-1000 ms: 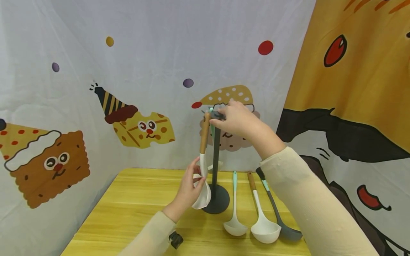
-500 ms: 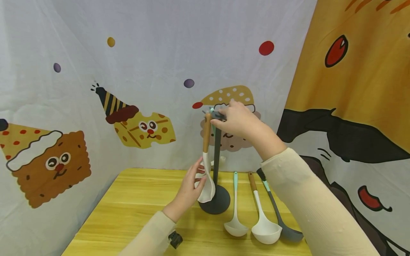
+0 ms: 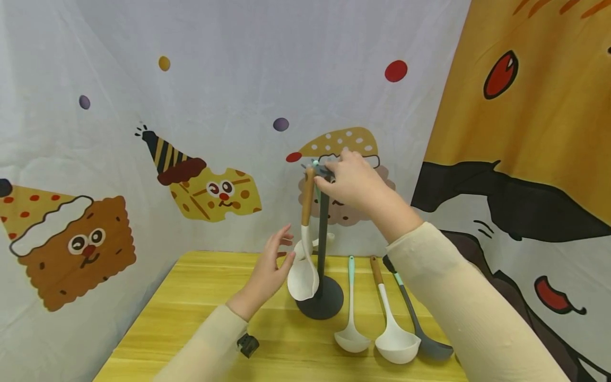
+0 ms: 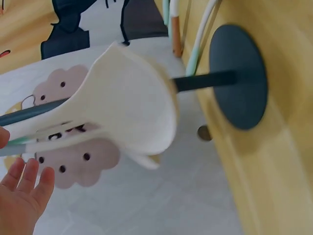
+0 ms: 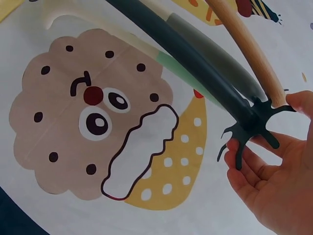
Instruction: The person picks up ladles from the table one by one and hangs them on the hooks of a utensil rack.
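A white ladle point(image 3: 303, 281) with a wooden handle hangs from the crown of a dark utensil stand point(image 3: 329, 306). My left hand point(image 3: 264, 269) is just left of its bowl, fingers spread and apart from it; in the left wrist view the ladle bowl point(image 4: 132, 105) overlaps the stand's pole. High on the stand, my right hand point(image 3: 355, 180) grips the hooked crown point(image 5: 252, 120), thumb at the hook beside the wooden handle point(image 5: 249, 49) and fingers curled under other hooks. A mint-handled utensil point(image 5: 183, 73) and a grey-handled one point(image 5: 215, 54) also hang there.
Right of the stand, a mint-handled ladle point(image 3: 351, 339), a wooden-handled white ladle point(image 3: 398, 345) and a dark grey ladle point(image 3: 433, 348) lie on the wooden table point(image 3: 191, 302). A cartoon-printed cloth point(image 3: 229, 79) hangs behind. A small black device point(image 3: 248, 345) sits at the left cuff.
My left hand has let go of the hanging ladle and drawn back to the left. The ladle's bowl has turned to face forward. My right hand stays on the stand's crown.
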Demonstrator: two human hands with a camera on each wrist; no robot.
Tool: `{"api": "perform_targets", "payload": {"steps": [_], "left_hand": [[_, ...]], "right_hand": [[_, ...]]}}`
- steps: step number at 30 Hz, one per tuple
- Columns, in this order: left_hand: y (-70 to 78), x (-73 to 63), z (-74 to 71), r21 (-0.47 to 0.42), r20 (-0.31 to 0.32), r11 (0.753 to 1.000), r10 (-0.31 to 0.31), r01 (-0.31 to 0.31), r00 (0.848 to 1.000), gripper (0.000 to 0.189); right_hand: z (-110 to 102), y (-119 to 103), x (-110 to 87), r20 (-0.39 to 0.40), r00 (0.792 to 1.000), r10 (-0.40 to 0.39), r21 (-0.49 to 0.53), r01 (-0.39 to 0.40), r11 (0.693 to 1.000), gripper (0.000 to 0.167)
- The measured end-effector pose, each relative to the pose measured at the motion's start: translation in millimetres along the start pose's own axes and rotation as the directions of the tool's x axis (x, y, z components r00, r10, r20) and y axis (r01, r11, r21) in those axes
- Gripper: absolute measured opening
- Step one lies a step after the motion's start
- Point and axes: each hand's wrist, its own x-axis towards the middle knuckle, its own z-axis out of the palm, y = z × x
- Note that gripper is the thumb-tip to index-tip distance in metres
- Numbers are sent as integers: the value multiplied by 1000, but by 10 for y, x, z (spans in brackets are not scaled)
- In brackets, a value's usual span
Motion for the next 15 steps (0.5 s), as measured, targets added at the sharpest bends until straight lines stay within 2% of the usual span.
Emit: {"api": "perform_targets", "payload": {"steps": [8,11,15], "left_hand": [[168,275,-300,107,-13,988,117,-115,993,60],[258,397,-394,137,-21,977,165,-161,986,60],[370,547,-484,185,-27,954,244,-235,969,60]], "right_hand": [[52,-30,-8,-60,998,0,-30,-1,1000,63],[72,-35,-11,-75,997,-5,-39,2,999,63],[99,-34,-8,-83,996,-11,-51,7,999,65]]}}
